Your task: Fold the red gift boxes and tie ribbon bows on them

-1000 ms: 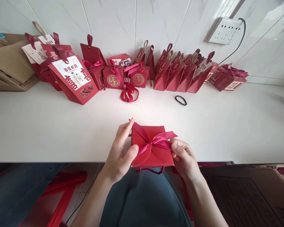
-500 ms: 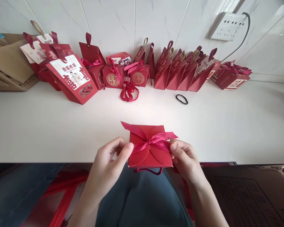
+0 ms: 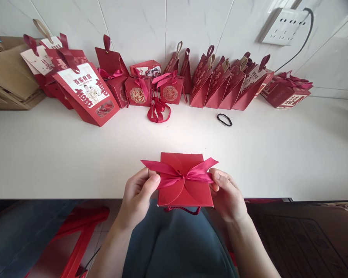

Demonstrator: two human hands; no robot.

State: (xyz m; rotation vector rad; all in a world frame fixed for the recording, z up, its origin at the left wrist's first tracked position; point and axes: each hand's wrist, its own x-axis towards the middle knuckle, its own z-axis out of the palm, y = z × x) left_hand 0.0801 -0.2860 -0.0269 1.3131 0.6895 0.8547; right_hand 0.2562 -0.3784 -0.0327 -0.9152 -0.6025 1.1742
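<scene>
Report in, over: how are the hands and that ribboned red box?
Left hand and right hand pinching pink bow. Red box between them, closed. Nothing seen blocking them.

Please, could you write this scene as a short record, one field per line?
Left hand: pinches the left side of the ribbon bow
Right hand: pinches the bow's right side
Under the bow: red box, between both hands
On the white table: black band, coiled ribbon, more red boxes at the back
On the wall: white socket

brown cardboard (image 3: 11, 77) cropped, nearest box (image 3: 191, 196) underside hidden
</scene>
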